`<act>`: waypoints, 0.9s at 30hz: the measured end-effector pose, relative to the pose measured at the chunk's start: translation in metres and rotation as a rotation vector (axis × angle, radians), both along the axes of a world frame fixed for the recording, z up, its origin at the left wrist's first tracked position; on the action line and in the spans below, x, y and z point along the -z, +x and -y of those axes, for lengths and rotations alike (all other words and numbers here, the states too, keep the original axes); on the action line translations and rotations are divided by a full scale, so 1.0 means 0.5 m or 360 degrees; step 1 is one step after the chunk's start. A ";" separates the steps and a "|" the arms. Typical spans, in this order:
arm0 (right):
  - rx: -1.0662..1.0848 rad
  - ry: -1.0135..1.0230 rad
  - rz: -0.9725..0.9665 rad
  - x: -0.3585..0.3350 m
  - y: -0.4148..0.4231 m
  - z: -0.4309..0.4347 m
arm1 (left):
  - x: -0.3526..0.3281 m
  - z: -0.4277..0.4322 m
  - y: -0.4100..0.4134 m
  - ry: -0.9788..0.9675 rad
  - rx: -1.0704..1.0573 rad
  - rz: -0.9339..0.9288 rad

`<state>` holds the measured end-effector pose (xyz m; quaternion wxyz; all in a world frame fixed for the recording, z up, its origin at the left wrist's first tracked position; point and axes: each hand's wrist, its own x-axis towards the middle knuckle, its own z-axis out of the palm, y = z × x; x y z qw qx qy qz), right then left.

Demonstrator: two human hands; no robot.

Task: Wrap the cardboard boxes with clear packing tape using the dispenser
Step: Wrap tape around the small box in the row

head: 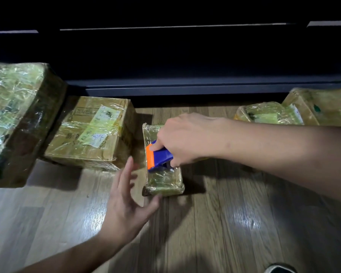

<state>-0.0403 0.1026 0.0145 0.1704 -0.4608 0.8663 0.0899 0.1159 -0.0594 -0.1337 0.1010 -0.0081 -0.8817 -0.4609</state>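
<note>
Wood-plank floor under everything. My left hand is nearest, fingers spread and loose, gripping nothing. The thumb may touch the near left corner of the small flat tape-wrapped cardboard box, but blur makes this unclear. That box lies flat on the floor, centre. On its top sits the blue plastic tape dispenser with orange front edge, clenched in my right hand, thumb on the orange part. Left beyond: medium taped cardboard box with white labels, then a big shiny-wrapped carton. Far right: two more wrapped parcels. Dark cabinet behind.
</note>
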 end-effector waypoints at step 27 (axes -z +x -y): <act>0.0358 -0.0141 0.0278 0.112 -0.018 -0.248 | -0.090 -0.018 -0.167 -0.1067 0.0553 0.0837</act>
